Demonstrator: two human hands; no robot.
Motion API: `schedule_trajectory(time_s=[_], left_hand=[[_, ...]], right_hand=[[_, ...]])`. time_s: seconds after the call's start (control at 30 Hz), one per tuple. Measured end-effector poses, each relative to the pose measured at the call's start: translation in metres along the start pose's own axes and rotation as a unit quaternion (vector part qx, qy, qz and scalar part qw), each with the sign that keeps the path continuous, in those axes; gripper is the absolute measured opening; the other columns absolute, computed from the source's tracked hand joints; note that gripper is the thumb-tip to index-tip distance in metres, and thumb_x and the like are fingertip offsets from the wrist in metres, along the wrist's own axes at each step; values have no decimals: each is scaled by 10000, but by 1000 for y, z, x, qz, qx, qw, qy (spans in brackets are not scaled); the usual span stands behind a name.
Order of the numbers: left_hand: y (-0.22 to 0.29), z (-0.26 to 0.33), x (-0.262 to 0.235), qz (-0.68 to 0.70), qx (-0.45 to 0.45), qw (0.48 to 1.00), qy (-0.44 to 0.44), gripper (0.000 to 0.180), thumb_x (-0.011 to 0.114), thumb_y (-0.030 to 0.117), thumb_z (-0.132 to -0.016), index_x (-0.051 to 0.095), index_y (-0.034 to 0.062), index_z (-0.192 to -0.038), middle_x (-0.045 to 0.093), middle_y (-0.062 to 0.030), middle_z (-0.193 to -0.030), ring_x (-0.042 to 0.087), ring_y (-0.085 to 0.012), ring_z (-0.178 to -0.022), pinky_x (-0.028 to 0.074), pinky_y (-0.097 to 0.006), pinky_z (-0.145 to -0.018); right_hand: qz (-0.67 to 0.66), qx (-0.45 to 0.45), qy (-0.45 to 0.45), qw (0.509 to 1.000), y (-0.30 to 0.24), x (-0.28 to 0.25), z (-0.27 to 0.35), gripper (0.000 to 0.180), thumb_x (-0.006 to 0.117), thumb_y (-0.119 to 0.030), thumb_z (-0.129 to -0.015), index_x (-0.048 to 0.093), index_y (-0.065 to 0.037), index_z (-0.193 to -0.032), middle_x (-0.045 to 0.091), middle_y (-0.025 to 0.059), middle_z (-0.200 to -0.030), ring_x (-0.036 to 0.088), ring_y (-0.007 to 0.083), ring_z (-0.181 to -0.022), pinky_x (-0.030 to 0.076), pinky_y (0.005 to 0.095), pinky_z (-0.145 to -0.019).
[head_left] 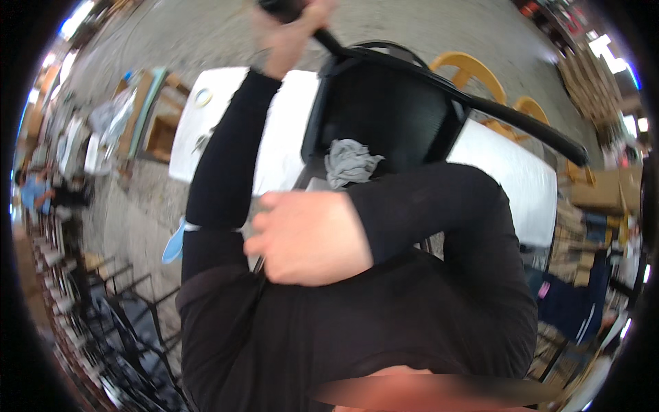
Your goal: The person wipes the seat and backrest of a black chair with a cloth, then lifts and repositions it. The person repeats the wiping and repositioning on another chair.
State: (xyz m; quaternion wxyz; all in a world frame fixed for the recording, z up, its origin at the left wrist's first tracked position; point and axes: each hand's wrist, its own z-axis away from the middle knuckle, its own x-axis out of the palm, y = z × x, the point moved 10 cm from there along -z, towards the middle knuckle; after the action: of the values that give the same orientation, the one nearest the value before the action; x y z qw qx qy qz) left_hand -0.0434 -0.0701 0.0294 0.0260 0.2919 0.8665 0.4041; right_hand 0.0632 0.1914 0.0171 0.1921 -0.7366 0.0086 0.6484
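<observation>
A black chair (391, 103) lies tipped over on the white-covered table (292, 103), one leg sticking out to the right. At the far edge of the view my left hand (292, 34) is closed round a black leg of this chair, blurred by motion. My right hand (312, 237) crosses in front of my chest with its fingers curled; what they hold, if anything, is hidden beneath it. Just beyond that hand, a crumpled grey rag (351, 163) rests on the near part of the chair.
A roll of tape (203, 97) sits on the table's left part. Yellow chairs (473, 72) stand behind the table. Wooden pallets (590, 86) and a cardboard box (604, 189) are at right. Several dark chair frames (130, 316) crowd the lower left; a person (38, 192) sits far left.
</observation>
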Motion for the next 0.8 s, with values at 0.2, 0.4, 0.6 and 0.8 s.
schedule_trajectory(time_s=[0.2, 0.4, 0.6, 0.8], left_hand=[[5, 2, 7, -20, 16, 998, -59, 100, 685, 106, -910, 614, 44, -876, 650, -73, -751, 641, -168, -722, 542, -399, -836], [11, 1, 13, -24, 9, 998, -57, 129, 671, 109, -922, 584, 45, -852, 611, -71, -730, 622, -187, -713, 530, -427, -863], [10, 4, 9, -38, 17, 998, -46, 110, 591, 52, -947, 552, 28, -847, 593, -94, -731, 592, -207, -725, 507, -430, -847], [12, 0, 7, -23, 59, 995, -78, 60, 615, 43, -939, 577, 25, -896, 625, -95, -735, 631, -199, -703, 544, -454, -847]], right_hand=[[158, 86, -177, 968, 6, 29, -21, 348, 522, -262, -919, 728, -50, -1102, 732, 114, -1024, 680, 286, -952, 409, 601, -978], [88, 3, -251, 964, 11, 61, -20, 268, 627, -247, -849, 765, -55, -975, 744, 111, -944, 695, 308, -850, 529, 516, -782], [-126, -47, -196, 971, 9, 70, -9, 205, 646, -162, -793, 751, -24, -902, 739, 175, -921, 708, 352, -878, 559, 450, -746], [-226, 11, -40, 973, 20, 59, -12, 166, 646, -123, -810, 702, 20, -873, 655, 213, -1002, 682, 338, -913, 552, 461, -758]])
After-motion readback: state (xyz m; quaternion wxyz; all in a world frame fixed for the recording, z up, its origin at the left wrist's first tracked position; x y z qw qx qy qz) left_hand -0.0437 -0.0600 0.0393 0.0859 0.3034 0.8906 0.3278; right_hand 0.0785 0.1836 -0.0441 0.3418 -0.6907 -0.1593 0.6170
